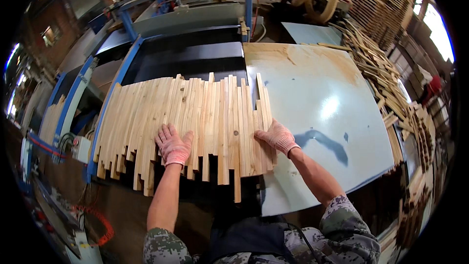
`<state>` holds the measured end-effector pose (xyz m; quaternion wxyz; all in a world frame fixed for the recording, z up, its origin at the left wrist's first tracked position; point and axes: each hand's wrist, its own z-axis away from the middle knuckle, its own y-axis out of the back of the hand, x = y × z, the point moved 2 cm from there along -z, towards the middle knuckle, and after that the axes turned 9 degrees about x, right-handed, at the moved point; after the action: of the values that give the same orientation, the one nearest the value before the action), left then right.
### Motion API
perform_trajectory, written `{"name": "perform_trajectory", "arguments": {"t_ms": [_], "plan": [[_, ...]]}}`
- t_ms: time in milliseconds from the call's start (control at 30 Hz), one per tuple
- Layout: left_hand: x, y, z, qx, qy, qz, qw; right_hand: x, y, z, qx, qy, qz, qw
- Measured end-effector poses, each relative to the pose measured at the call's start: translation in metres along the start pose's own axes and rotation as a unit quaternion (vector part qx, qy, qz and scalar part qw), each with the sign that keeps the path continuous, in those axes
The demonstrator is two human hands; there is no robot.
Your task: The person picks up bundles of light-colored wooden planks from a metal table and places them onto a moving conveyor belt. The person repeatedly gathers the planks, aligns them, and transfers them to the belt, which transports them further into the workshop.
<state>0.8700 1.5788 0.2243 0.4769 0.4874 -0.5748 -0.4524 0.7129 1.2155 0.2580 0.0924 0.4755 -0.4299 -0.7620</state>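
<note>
A wide row of narrow wooden strips (161,98) lies side by side on a black conveyor belt (190,56), their near ends uneven. My left hand (174,145), in a pinkish work glove, rests flat on the strips left of the middle, fingers spread. At the row's right edge, my right hand (278,138), gloved alike, presses against the outermost strips, with its thumb over their top and the other fingers stretched forward along the side. One strip there (259,88) juts out past its neighbours. Neither hand has lifted anything.
A pale metal table (317,93) with a dark blue stain adjoins the belt on the right. Beyond it lies a large heap of loose wood strips (373,68). Blue machine frame rails (112,98) border the belt at left and back. A beige hose (317,0) hangs behind.
</note>
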Motion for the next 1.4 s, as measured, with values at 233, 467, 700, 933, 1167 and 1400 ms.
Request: {"name": "perform_trajectory", "arguments": {"t_ms": [233, 467, 700, 933, 1167, 1400], "plan": [[-0.007, 0.02, 0.0, -0.053, -0.074, 0.003, 0.996, -0.051, -0.022, 0.015, 0.037, -0.04, 0.128, 0.99], [-0.025, 0.032, 0.004, -0.073, -0.129, 0.043, 0.988, -0.051, -0.023, 0.016, 0.108, -0.065, 0.107, 0.986], [-0.025, 0.027, 0.006, -0.063, -0.141, 0.049, 0.987, -0.01, 0.027, 0.018, 0.171, -0.094, 0.138, 0.971], [-0.047, 0.016, -0.011, -0.067, -0.181, 0.122, 0.974, 0.007, 0.034, 0.041, 0.201, -0.015, 0.212, 0.956], [-0.187, 0.026, -0.068, 0.083, -0.058, 0.211, 0.972, -0.018, -0.024, 0.072, 0.072, -0.004, -0.075, 0.995], [-0.377, 0.086, -0.076, 0.202, 0.104, 0.06, 0.972, -0.009, -0.056, 0.061, -0.007, -0.044, -0.298, 0.954]]}}
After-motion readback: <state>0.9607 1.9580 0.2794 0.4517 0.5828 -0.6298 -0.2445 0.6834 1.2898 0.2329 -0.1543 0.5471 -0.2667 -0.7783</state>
